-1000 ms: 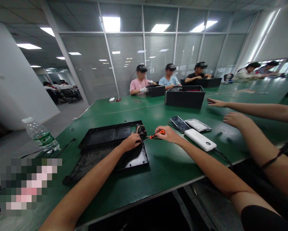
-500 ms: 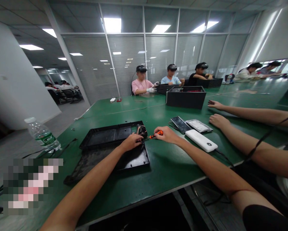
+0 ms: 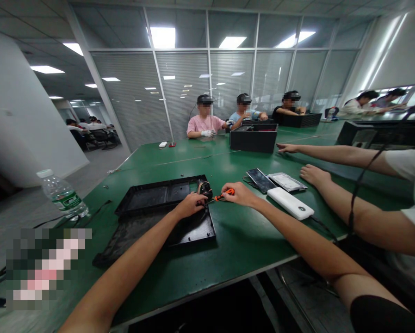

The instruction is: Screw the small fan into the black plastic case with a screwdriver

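Note:
An orange and black screwdriver (image 3: 231,191) is gripped in my right hand (image 3: 242,194), its shaft pointing left. The tip meets or comes close to a small black part with wires (image 3: 204,188); contact is too small to make out. My left hand (image 3: 190,206) has its fingers closed on the near side of this part, which rests at the right end of an opened black plastic casing (image 3: 148,196). One half of the casing lies behind the other, and my left forearm covers some of the nearer half (image 3: 193,231).
Right of my hands lie a dark phone (image 3: 260,179), a hard drive (image 3: 288,181) and a white power bank (image 3: 290,202) with a cable. A water bottle (image 3: 63,196) stands at left. A co-worker's arms (image 3: 332,155) reach in from the right; dark metal boxes (image 3: 253,139) stand farther back.
The dark box across the table has shifted left, and the co-worker's far arm reaches farther left. Another dark box shows more at right. My hands and the screwdriver stay nearly in place.

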Tool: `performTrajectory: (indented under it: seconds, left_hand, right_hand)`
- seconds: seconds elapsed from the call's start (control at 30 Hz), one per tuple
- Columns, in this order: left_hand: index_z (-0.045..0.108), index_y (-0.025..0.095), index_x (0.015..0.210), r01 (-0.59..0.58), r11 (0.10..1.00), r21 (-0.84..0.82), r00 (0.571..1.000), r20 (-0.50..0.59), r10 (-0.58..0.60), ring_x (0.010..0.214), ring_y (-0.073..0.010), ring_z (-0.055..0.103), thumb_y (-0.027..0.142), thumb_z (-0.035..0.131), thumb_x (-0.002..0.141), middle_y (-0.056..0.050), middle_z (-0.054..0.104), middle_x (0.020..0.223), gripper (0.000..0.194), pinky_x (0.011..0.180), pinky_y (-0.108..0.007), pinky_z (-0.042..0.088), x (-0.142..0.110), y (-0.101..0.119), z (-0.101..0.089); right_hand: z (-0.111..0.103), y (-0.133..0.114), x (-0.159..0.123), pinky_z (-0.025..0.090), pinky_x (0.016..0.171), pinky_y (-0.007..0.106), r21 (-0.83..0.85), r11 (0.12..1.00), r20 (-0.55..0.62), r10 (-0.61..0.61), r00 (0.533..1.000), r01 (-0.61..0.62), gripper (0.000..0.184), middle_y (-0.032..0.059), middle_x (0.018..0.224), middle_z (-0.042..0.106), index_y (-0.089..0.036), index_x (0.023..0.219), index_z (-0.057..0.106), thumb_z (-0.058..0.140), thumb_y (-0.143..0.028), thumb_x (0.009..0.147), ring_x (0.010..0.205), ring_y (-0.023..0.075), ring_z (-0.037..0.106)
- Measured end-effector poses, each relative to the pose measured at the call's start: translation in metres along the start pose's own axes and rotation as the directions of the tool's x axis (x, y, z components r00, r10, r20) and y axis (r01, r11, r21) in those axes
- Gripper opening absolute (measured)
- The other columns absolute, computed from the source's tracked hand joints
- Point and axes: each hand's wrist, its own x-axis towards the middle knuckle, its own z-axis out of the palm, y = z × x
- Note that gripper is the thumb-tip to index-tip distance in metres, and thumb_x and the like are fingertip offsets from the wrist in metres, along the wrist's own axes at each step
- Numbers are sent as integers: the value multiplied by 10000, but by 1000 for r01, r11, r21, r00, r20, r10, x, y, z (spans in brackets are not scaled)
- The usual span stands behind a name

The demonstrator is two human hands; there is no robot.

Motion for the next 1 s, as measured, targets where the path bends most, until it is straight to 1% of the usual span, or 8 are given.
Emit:
performTrajectory:
  seconds: [0.3, 0.43, 0.57, 0.63, 0.73, 0.8, 0.9, 1.0]
  left_hand:
    - [574, 176, 1044, 41, 999, -2, 999, 26, -40, 764, -128, 557, 196, 622, 735, -11, 639, 875, 313, 829, -278, 373, 2, 3, -3]
    - [588, 173, 1017, 49, 999, -4, 999, 10, -49, 771, -130, 562, 197, 625, 733, -12, 641, 863, 287, 826, -272, 377, 2, 5, -3]
    - [598, 167, 999, 52, 998, -19, 999, -4, -53, 763, -131, 568, 188, 625, 733, -14, 643, 848, 268, 834, -275, 377, 1, 8, -3]
    - [600, 165, 995, 60, 998, -30, 998, -2, -61, 759, -134, 567, 179, 624, 732, -10, 642, 828, 264, 816, -270, 386, 1, 9, -3]
    - [598, 165, 991, 75, 996, -46, 997, -7, -75, 762, -139, 562, 164, 624, 728, -4, 634, 795, 264, 790, -263, 395, 0, 10, -4]
    - [593, 165, 999, 95, 994, -49, 995, -8, -95, 758, -142, 559, 166, 625, 727, -5, 629, 787, 274, 782, -265, 398, -1, 10, -4]
    - [593, 167, 1003, 116, 993, -34, 993, 2, -116, 745, -144, 553, 164, 627, 720, -6, 625, 780, 285, 789, -277, 395, -2, 11, -5]
    - [594, 167, 992, 102, 994, -26, 995, -11, -102, 746, -139, 552, 143, 634, 705, 3, 624, 770, 290, 830, -290, 377, -3, 10, -6]
  right_hand:
    - [-3, -4, 2, 334, 568, 182, -63, 998, 9, -28, 1000, 28, 184, 5, 715, 619, -147, 821, 615, 503, -278, 756, 595, 87, 517]
    - [-7, -11, 7, 327, 576, 193, -185, 983, 40, -3, 999, 11, 199, 17, 737, 635, -159, 830, 620, 493, -289, 752, 617, 105, 537]
    - [-15, -35, 27, 319, 571, 231, -441, 897, 94, 61, 994, -13, 262, 53, 729, 647, -180, 814, 626, 453, -371, 769, 669, 174, 574]
    - [-18, -53, 40, 325, 573, 250, -524, 851, 158, 73, 985, 21, 328, 85, 760, 653, -171, 830, 614, 397, -415, 800, 706, 214, 588]
    - [-21, -78, 60, 351, 590, 258, -515, 847, 308, 39, 951, 131, 373, 110, 872, 652, -154, 1024, 533, 338, -414, 839, 740, 224, 599]
    - [-22, -90, 70, 369, 612, 260, -490, 855, 368, 26, 929, 170, 396, 119, 938, 642, -147, 1130, 446, 308, -406, 865, 766, 219, 604]
    - [-22, -95, 77, 387, 664, 282, -572, 811, 330, 93, 939, 120, 437, 144, 949, 636, -143, 1084, 470, 230, -456, 897, 837, 238, 601]
    - [-24, -88, 73, 388, 667, 285, -625, 778, 274, 145, 951, 62, 490, 145, 922, 643, -148, 1058, 503, 226, -514, 887, 844, 248, 603]
